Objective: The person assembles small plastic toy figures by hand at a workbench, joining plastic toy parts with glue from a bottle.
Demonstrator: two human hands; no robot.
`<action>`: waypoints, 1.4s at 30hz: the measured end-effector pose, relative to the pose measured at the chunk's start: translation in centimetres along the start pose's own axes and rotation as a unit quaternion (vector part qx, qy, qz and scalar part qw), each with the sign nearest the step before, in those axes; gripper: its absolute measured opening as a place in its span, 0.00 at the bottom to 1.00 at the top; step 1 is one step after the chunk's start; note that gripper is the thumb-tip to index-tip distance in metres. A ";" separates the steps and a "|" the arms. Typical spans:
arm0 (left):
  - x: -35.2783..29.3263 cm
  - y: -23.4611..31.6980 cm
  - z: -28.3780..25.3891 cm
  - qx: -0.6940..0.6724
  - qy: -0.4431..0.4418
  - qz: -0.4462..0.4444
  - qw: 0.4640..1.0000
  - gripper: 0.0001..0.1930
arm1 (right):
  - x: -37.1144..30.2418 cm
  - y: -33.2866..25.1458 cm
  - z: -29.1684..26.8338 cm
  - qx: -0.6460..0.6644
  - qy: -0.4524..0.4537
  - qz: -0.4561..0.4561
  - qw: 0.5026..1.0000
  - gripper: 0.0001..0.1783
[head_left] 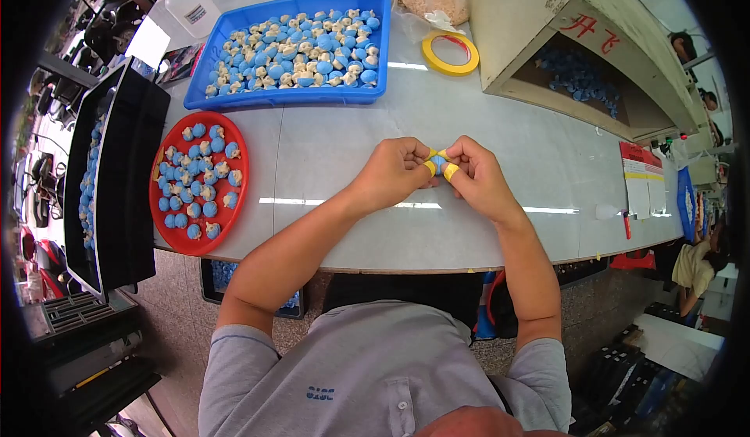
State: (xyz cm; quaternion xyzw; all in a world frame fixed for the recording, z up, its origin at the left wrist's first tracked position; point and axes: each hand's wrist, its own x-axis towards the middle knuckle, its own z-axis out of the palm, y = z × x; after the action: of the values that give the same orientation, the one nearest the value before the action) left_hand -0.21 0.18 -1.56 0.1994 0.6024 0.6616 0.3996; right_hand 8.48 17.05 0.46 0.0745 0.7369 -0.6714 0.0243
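I see the left hand (394,173) and right hand (480,178), fingers (451,171) tightly pinching a small blue piece (440,164), partly hiding it; right of the blue tray (312,97) lies yellow tape (453,69).

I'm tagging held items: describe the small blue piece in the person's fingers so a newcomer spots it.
Over the pale, glossy tabletop, the left hand and right hand nearly meet. Between their yellow-wrapped fingertips is the small blue piece. Unlike the blue-and-cream pieces on the round red tray, it's held.
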 end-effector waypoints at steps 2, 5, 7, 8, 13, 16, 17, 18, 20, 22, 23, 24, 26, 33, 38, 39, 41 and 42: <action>0.0 0.0 0.1 0.008 0.005 -0.001 1.000 0.09 | 0.0 0.1 0.0 -0.007 0.003 -0.011 1.000 0.05; 0.1 -0.2 0.1 0.011 0.006 0.002 1.000 0.09 | 0.0 0.2 0.0 -0.010 0.000 -0.012 1.000 0.05; 0.1 -0.4 0.1 0.015 0.008 0.001 1.000 0.10 | 0.1 0.4 -0.1 -0.017 0.000 -0.016 1.000 0.05; 0.1 -0.4 0.1 0.019 0.009 0.000 1.000 0.10 | 0.1 0.5 -0.1 -0.024 -0.001 -0.020 1.000 0.05; 0.1 -0.5 0.1 0.022 0.012 0.006 1.000 0.10 | 0.0 0.3 0.1 -0.024 0.005 -0.028 0.999 0.05; 0.1 -0.5 0.1 0.024 0.013 0.006 1.000 0.10 | 0.0 0.3 0.1 -0.023 0.008 -0.028 0.999 0.05; 0.1 -0.5 0.2 0.027 0.014 0.006 1.000 0.10 | 0.1 0.4 0.1 -0.024 0.009 -0.029 0.999 0.05; 0.0 -0.3 0.2 0.027 0.014 0.006 1.000 0.10 | 0.1 0.3 0.1 -0.023 0.009 -0.029 0.999 0.05; -0.1 0.0 0.3 0.024 0.016 0.005 1.000 0.10 | 0.0 0.4 0.0 -0.029 0.010 -0.026 0.999 0.05; -0.2 0.1 0.4 0.022 0.018 0.006 1.000 0.11 | 0.0 0.3 0.0 -0.031 0.010 -0.026 0.999 0.05; -0.2 0.1 0.4 0.020 0.019 0.008 1.000 0.11 | 0.0 0.3 0.1 -0.032 0.009 -0.026 0.999 0.05; -0.2 0.1 0.4 0.020 0.019 0.008 1.000 0.11 | 0.0 0.3 0.1 -0.032 0.009 -0.026 0.999 0.05; -0.2 0.2 0.4 0.028 0.020 0.002 0.999 0.11 | -0.1 0.3 0.1 -0.036 0.012 -0.032 0.999 0.04; 0.1 0.2 0.1 -0.019 0.019 -0.006 1.000 0.11 | -0.1 0.2 -0.2 -0.033 0.012 -0.033 0.999 0.05; 0.0 0.6 -0.2 -0.049 0.001 -0.008 0.999 0.12 | -0.2 -0.2 -0.3 -0.012 0.007 -0.031 0.999 0.05; 0.1 0.6 -0.2 -0.049 0.001 -0.008 0.999 0.12 | -0.2 -0.3 -0.4 -0.012 0.007 -0.030 0.999 0.05; 0.2 0.4 -0.3 -0.047 -0.008 -0.007 0.999 0.11 | -0.2 -0.6 -0.4 0.014 0.006 0.007 1.000 0.04; 0.1 0.5 -0.3 -0.047 -0.008 -0.007 0.999 0.11 | -0.2 -0.6 -0.4 0.014 0.006 0.007 1.000 0.04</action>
State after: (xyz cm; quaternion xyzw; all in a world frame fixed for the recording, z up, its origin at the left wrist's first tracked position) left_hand -0.63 0.15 -1.18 0.1811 0.5686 0.6850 0.4180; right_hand 8.64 17.40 1.10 0.0836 0.7269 -0.6812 0.0233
